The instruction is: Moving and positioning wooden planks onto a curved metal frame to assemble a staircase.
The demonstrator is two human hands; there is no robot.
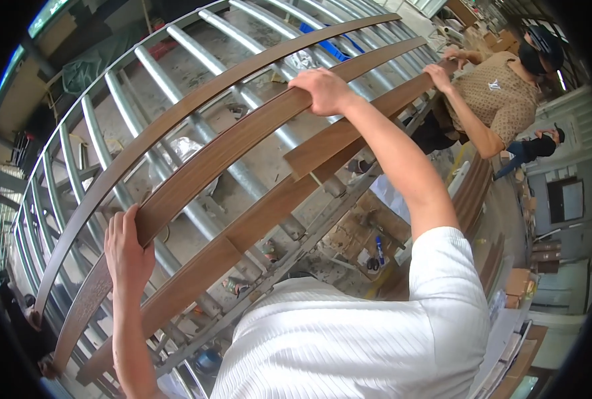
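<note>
A long brown wood-grain plank (229, 143) lies across the metal rollers, and both my hands are on it. My left hand (129, 249) is closed over its edge toward the left. Further along to the right, my right hand (322, 92) grips the same plank, thumb and fingers wrapped over it. Beyond it runs a second narrow plank (196, 98), apart from my hands. Nearer my body are more brown planks (189, 279), one piece (329, 149) overlapping another below my right forearm. What lies under my palms is hidden.
A roller conveyor (206, 223) spans the view. At the right, a co-worker (492, 93) has hands at the near plank's end; another person (539, 147) stands farther back. Hands (46, 366) show at the far left ends. Scissors (373, 263) and a blue marker (380, 246) lie below the frame.
</note>
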